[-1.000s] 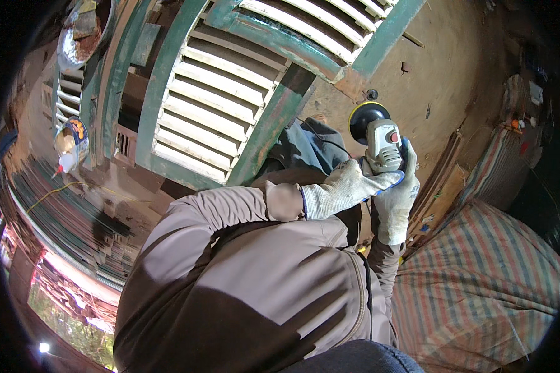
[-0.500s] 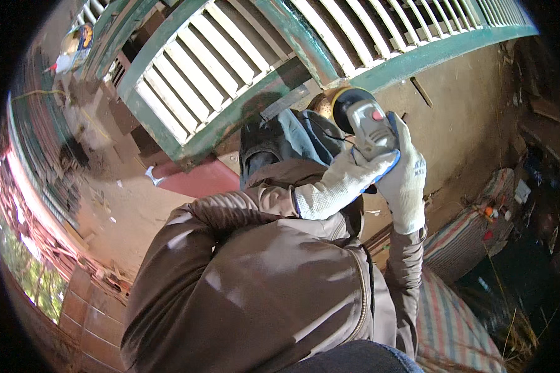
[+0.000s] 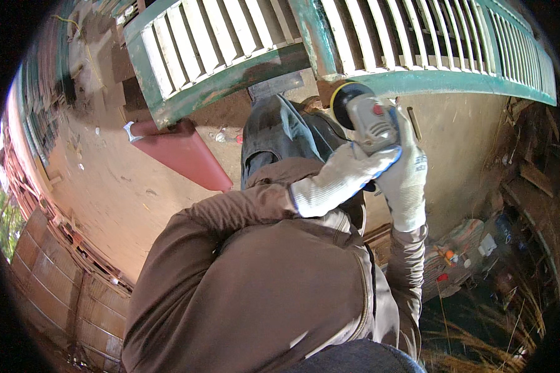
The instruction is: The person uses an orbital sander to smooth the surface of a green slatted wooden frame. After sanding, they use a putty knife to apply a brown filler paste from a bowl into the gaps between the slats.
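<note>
Hands (image 3: 341, 179): two, gripping one grinder (image 3: 373, 126); one disc (image 3: 347, 102), maybe touching frame (image 3: 410, 84).

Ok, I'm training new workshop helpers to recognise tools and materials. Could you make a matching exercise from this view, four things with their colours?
Things:
1. Angle grinder body
2. Grinder disc
3. Louvered shutters
4. Work gloves

Colours:
A. White slats, green frames
B. Whitish knit with blue parts
C. Grey with a red button
D. Black with a yellow rim

Pairs: 1-C, 2-D, 3-A, 4-B
</note>
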The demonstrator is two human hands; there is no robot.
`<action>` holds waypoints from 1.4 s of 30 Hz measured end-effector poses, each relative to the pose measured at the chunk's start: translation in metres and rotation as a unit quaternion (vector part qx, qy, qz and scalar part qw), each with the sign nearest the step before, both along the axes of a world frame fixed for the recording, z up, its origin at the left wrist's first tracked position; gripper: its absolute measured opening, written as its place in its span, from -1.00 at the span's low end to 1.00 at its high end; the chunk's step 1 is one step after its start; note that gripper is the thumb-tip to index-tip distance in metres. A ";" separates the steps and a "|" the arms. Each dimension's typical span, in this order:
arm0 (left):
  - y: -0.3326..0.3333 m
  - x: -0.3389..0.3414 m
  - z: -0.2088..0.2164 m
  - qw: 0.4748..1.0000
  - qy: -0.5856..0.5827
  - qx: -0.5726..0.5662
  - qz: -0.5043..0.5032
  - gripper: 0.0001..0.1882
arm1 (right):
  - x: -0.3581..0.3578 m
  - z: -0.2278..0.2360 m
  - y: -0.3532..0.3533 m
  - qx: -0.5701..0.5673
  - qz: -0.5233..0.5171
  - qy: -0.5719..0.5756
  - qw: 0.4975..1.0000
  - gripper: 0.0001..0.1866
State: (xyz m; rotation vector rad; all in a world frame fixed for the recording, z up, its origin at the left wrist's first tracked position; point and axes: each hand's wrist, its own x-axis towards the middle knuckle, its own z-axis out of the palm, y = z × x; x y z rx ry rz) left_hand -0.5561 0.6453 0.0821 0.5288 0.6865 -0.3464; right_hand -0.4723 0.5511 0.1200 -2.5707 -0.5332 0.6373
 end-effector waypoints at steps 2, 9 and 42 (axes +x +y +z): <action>0.007 -0.008 -0.004 1.000 -0.002 -0.022 0.011 -0.59 | 0.000 -0.004 0.007 0.009 0.015 0.008 1.000 -0.16; -0.004 0.012 -0.020 0.990 -0.063 -0.123 0.036 -0.64 | 0.014 0.003 0.006 -0.027 -0.003 -0.005 1.000 -0.14; -0.019 0.021 -0.025 0.994 -0.071 -0.082 -0.005 -0.66 | 0.018 0.005 -0.006 0.031 -0.021 -0.020 0.999 -0.19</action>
